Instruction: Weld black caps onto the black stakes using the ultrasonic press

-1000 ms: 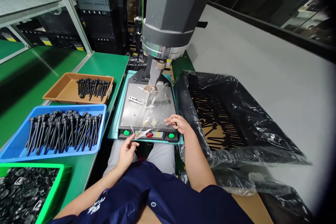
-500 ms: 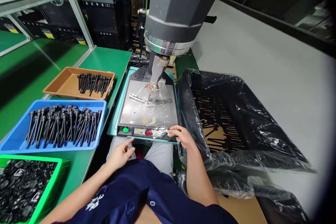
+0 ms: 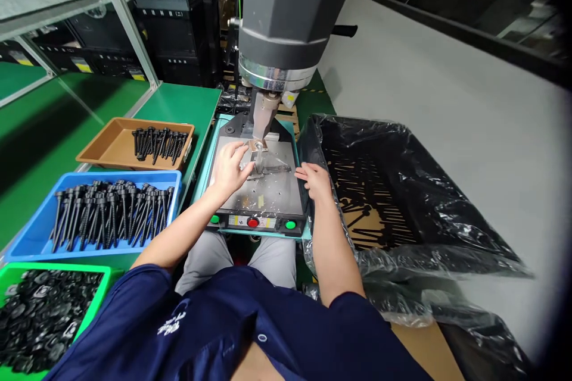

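Observation:
My left hand (image 3: 230,169) reaches over the metal plate (image 3: 277,199) of a press-like machine. Its thumb and fingertips are apart beside the small copper-and-clear fixture (image 3: 258,147); whether they touch it I cannot tell. No held part shows in this hand. Directly above the fixture is the machine's metal tool head (image 3: 263,116). My right hand (image 3: 316,182) is at the plate's right edge, beside the plastic-lined box. Two of its fingers stretch leftward, the others are curled, and nothing shows in them. Along the machine's front are a red button (image 3: 252,222) and a green button (image 3: 291,224).
Left of the machine, a brown tray (image 3: 105,146) and a blue tray (image 3: 31,244) hold black threaded, bolt-like parts. A green bin (image 3: 107,280) contains small black pieces. On the right, a box lined with black plastic (image 3: 429,190) holds rows of long dark parts.
My left hand has moved from in front of the machine up to the fixture. My right hand has left the right green button and moved up beside the plate's right edge.

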`<state>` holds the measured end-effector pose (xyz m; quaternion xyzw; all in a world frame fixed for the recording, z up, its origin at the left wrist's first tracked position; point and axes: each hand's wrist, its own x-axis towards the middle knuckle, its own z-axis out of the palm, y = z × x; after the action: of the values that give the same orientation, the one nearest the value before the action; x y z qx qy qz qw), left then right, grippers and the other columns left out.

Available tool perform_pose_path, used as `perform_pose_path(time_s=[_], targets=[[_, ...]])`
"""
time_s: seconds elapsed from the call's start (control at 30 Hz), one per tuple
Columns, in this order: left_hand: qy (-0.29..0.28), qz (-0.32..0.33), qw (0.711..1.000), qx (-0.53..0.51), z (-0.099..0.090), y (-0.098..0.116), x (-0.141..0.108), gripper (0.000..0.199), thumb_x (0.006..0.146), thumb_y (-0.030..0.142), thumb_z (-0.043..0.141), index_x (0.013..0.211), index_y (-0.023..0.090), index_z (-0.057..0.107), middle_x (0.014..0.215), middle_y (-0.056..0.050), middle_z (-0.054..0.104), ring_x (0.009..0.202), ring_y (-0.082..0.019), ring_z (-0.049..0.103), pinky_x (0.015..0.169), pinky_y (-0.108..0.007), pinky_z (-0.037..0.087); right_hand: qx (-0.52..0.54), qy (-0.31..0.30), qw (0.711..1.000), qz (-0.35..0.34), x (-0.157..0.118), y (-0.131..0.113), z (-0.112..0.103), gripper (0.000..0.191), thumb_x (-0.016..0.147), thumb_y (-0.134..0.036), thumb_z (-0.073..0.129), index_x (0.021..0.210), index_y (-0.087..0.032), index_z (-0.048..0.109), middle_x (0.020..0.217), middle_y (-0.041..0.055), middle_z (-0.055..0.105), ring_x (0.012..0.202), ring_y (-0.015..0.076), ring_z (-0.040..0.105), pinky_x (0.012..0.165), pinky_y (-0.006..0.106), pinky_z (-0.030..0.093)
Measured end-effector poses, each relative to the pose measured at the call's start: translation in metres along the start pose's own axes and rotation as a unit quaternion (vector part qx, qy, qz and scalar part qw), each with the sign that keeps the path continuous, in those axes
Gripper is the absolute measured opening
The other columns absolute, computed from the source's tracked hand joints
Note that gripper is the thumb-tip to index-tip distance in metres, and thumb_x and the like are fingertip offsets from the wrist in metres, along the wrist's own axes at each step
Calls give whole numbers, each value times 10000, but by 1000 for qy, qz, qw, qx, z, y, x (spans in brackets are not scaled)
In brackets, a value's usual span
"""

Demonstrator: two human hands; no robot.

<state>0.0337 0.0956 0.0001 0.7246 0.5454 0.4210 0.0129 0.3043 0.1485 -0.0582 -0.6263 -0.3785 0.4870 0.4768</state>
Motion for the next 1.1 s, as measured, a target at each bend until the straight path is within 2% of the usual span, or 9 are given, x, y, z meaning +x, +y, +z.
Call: perform_pose_path(time_s=[0.2,0.3,0.4,0.47,0.57,0.67,0.83,1.0,1.1], targets=[[-92,-28,979,178,13,-2,22,483,803,221,614,1280,170,554,1351,-152,539,1249,-345,451,986,-470,430,-27,-123,980,155,43,-23,24,460,903,-609,551,928,-150,533,835,176,718,604,226,713,285,148,173],[-99,-39,975,193,14,-4,27,468,807,157,557,1275,175,569,1317,-143,577,1211,-334,489,956,-454,441,12,-151,970,190,51,-29,32,403,918,-558,564,912,-157,524,775,138,715,559,186,691,277,137,175],[-99,-54,974,194,13,-9,32,410,820,135,513,1214,168,624,1217,-135,648,1120,-310,565,926,-420,456,66,-164,969,172,53,-34,41,181,916,-305,639,884,-163,532,723,71,705,496,116,637,285,117,189],[-96,-71,975,186,12,-14,35,368,837,142,492,1164,160,659,1152,-133,684,1063,-294,606,899,-394,472,86,-162,973,140,52,-36,45,118,873,-153,655,891,-170,539,692,29,694,460,81,591,293,107,195],[-89,-105,978,155,9,-21,36,327,870,182,483,1118,161,695,1093,-126,718,1021,-280,647,857,-366,494,97,-164,976,108,49,-37,50,172,826,-63,649,899,-179,545,659,0,681,437,62,548,299,104,200],[-76,-138,981,117,5,-23,33,304,883,220,505,1096,181,718,1065,-111,738,999,-275,673,822,-351,508,107,-166,976,92,46,-36,50,163,829,-57,629,889,-182,544,631,-10,665,447,65,554,301,103,205],[-43,-139,986,80,0,-22,23,264,881,243,550,1067,199,733,1063,-90,745,1007,-266,681,833,-340,511,114,-159,975,108,43,-30,42,81,927,-207,597,869,-172,552,656,11,671,482,84,612,290,105,207],[-21,-113,991,72,-5,-24,8,224,882,258,568,1023,198,731,1058,-90,741,985,-250,683,824,-333,510,55,-182,963,189,40,-19,37,376,946,-518,542,873,-148,549,772,133,721,587,190,709,260,121,179],[-30,-98,992,69,-5,-25,-2,214,879,271,580,1019,198,724,1041,-85,741,967,-248,682,809,-334,511,84,-222,946,220,36,-19,42,462,935,-606,477,882,-153,548,832,159,730,652,228,730,245,130,165]])
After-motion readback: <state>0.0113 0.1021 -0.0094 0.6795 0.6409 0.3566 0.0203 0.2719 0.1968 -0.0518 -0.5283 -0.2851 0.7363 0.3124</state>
